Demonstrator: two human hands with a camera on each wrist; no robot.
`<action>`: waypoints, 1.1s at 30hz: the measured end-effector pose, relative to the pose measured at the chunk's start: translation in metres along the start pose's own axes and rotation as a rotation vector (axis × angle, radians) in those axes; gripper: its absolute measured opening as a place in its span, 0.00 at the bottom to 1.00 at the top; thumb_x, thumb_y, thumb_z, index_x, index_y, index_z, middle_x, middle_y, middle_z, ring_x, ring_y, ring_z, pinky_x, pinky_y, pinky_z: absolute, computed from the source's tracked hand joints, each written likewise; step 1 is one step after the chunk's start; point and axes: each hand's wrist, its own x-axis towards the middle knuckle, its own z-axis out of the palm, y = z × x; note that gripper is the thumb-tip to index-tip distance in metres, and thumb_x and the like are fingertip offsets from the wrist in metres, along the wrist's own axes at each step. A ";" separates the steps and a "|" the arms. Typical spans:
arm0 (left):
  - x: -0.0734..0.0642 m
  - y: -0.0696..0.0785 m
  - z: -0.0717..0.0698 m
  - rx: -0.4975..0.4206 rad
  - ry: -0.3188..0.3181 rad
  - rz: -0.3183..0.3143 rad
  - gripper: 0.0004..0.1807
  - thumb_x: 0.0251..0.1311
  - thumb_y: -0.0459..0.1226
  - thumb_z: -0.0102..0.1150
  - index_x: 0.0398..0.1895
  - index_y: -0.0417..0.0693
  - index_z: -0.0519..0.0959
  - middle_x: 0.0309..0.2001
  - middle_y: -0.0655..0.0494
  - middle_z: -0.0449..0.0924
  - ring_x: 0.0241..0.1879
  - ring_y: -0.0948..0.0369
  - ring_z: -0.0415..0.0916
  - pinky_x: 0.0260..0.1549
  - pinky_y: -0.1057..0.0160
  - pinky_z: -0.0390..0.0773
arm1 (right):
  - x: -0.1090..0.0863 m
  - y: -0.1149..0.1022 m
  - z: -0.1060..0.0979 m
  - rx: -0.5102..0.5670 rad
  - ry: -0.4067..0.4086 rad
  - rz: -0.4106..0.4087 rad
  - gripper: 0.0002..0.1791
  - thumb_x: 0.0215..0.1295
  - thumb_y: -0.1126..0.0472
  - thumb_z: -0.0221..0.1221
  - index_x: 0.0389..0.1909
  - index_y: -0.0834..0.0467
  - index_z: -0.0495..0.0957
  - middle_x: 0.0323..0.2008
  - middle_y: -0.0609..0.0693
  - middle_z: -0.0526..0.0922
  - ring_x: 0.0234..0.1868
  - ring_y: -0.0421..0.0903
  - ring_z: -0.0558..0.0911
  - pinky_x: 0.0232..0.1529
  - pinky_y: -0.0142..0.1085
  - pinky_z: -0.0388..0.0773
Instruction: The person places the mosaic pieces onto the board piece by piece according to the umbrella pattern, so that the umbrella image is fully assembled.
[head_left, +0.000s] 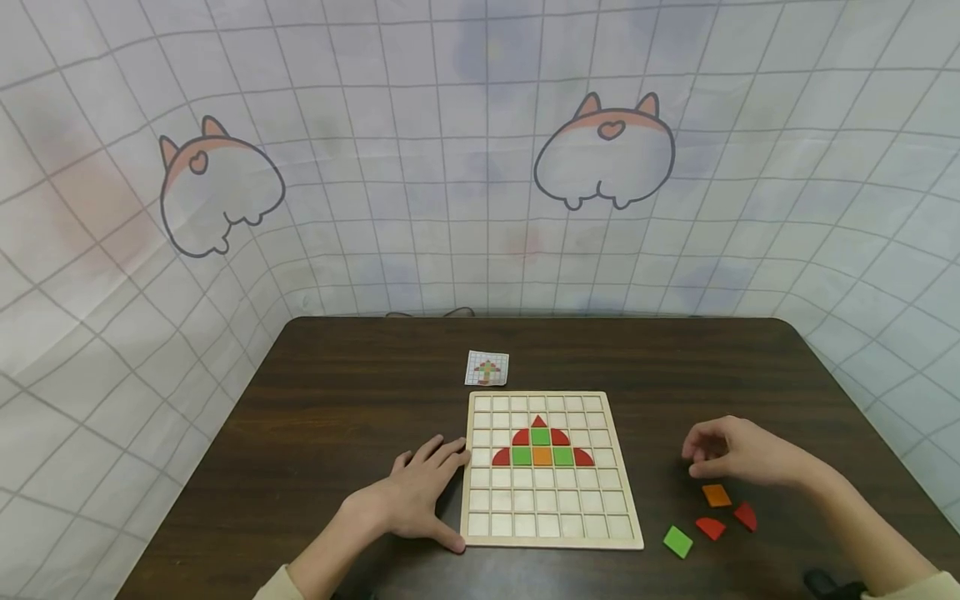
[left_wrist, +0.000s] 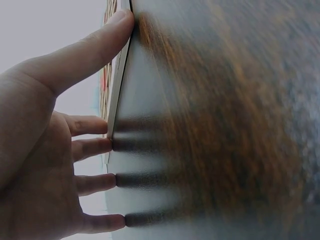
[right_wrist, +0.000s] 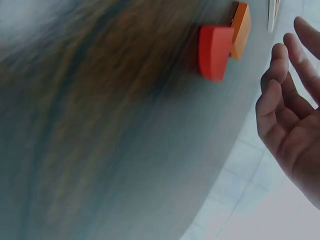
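Note:
A light wooden grid board (head_left: 551, 502) lies flat on the table. On it, a red triangle (head_left: 537, 422) tops several green squares (head_left: 540, 437), red quarter circles (head_left: 502, 457) and one orange square (head_left: 542, 456), all fitted in cells. My left hand (head_left: 416, 492) spreads its straight fingers along the board's left edge, thumb at the near corner. To the right of the board, my right hand (head_left: 731, 452) hovers with loosely bent fingers and nothing between them. Just nearer than it lie a loose orange tile (head_left: 716, 496), two red quarter circles (head_left: 746, 517) and a green tile (head_left: 678, 542).
Behind the board sits a small pattern card (head_left: 487, 368) printed with a similar shape. A black object (head_left: 821, 582) is partly visible near the right forearm. The dark wooden table (head_left: 360, 367) backs onto a hanging gridded cloth (head_left: 420, 208).

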 end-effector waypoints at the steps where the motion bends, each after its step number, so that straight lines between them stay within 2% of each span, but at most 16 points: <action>1: 0.000 0.000 0.000 0.000 0.000 0.000 0.63 0.47 0.67 0.74 0.81 0.48 0.57 0.81 0.49 0.47 0.79 0.41 0.41 0.64 0.28 0.53 | -0.003 0.001 -0.001 0.012 -0.010 0.001 0.08 0.68 0.62 0.68 0.42 0.61 0.81 0.31 0.45 0.80 0.31 0.40 0.78 0.31 0.35 0.76; 7: 0.000 0.001 0.000 0.005 -0.003 0.000 0.63 0.47 0.67 0.74 0.81 0.48 0.57 0.81 0.49 0.48 0.79 0.41 0.41 0.64 0.28 0.54 | -0.017 0.008 -0.004 0.049 -0.051 -0.011 0.08 0.68 0.62 0.67 0.42 0.61 0.80 0.31 0.45 0.78 0.31 0.42 0.77 0.30 0.35 0.74; 15: 0.000 0.002 -0.001 0.005 -0.004 -0.005 0.63 0.47 0.66 0.74 0.81 0.48 0.57 0.81 0.48 0.48 0.79 0.41 0.41 0.64 0.28 0.54 | -0.031 0.020 -0.007 0.051 -0.076 -0.036 0.12 0.63 0.64 0.71 0.43 0.61 0.78 0.35 0.48 0.76 0.32 0.44 0.74 0.29 0.36 0.70; 24: 0.000 0.002 0.001 0.003 -0.007 -0.003 0.62 0.48 0.67 0.74 0.81 0.48 0.57 0.81 0.49 0.48 0.79 0.41 0.41 0.64 0.28 0.54 | -0.033 0.027 -0.002 0.119 -0.138 -0.060 0.14 0.61 0.68 0.71 0.43 0.63 0.76 0.35 0.50 0.72 0.31 0.45 0.74 0.27 0.38 0.70; 33: 0.000 0.003 0.001 0.005 -0.005 -0.009 0.63 0.47 0.66 0.74 0.81 0.48 0.57 0.81 0.49 0.48 0.79 0.41 0.41 0.64 0.28 0.54 | -0.032 0.026 0.002 0.111 -0.128 -0.042 0.14 0.60 0.67 0.71 0.42 0.62 0.76 0.34 0.50 0.72 0.30 0.42 0.74 0.26 0.37 0.69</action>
